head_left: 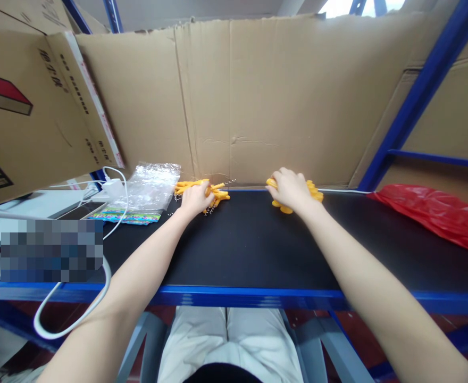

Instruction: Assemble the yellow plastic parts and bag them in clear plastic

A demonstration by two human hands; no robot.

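At the back of the black tabletop, my left hand (pixel 196 198) lies on a pile of yellow stick-like pieces (pixel 220 196) with thin coiled metal wires poking out. Its fingers are curled around at least one piece, and the palm hides part of the pile. Further right, my right hand (pixel 291 187) rests over a second heap of yellow pieces (pixel 316 191), with rounded ends showing. The fingers of this hand close on a yellow piece at the heap's left side; their undersides are hidden.
A clear plastic bag (pixel 150 183) with a colourful lower edge lies left of the piles. White cables and a charger (pixel 113 186) are further left. A red plastic bag (pixel 429 213) lies at the right. Cardboard (pixel 298 96) stands behind; a blue rail (pixel 253 296) edges the front.
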